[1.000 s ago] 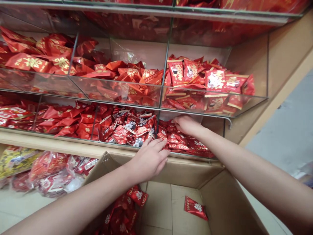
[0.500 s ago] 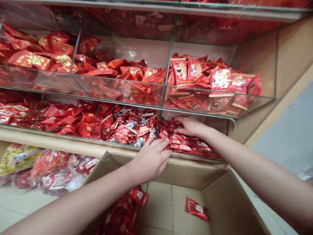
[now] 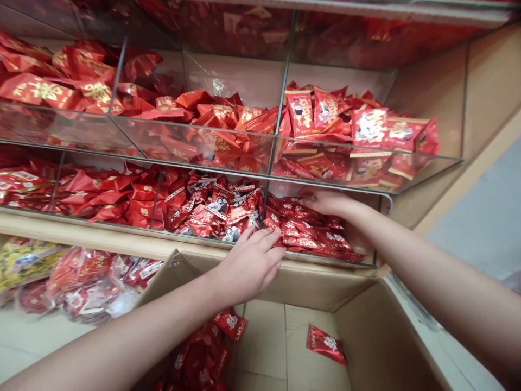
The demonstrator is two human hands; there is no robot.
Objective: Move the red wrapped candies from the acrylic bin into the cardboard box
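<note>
Many glossy, crinkly pkts [image 3: 305, 227] at R hand [image 3: 326, 203], cardbd box [image 3: 376, 331] below

Glossy, crinkled red packets [image 3: 299, 240] with a foil-like sheen lie behind smooth, transparent panels [image 3: 203, 142], whether glass or clear plastic being uncertain. The open box [image 3: 378, 331] is matt cardboard; the shelf edge [image 3: 81, 232] shows a smooth, wood-like finish. The bags [image 3: 83, 271] are shiny, wrinkled clear plastic.

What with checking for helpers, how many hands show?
2: the left hand at the lower shelf's front edge; the right hand by red packets in its rightmost bin.
</note>
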